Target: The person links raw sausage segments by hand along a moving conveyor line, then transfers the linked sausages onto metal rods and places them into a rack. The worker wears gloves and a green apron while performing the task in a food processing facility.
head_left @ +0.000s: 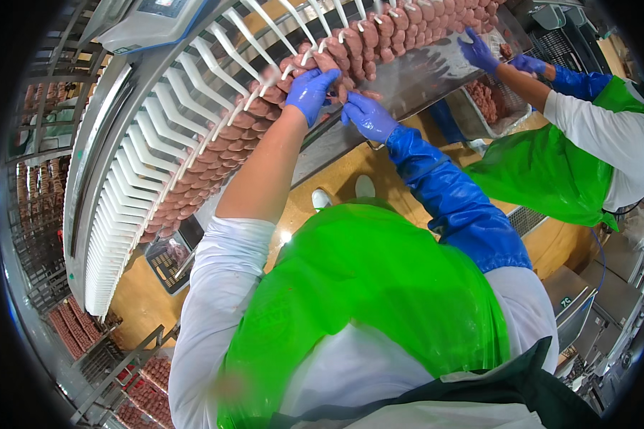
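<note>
Sausage links (354,53) on white hooks (168,129), left hand (311,94) clasping some, right hand (371,118) alongside, pinch uncertain; yellow floor (300,207) between steel bench edge (422,82) and apron (379,279).

Pink sausage links (353,46), plump, hanging in bunched strands from white hooks (192,77).

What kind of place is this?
Probably a sausage factory: lots of pink sausages hang from rows of white hooks, and both people wear bright green aprons.
</note>
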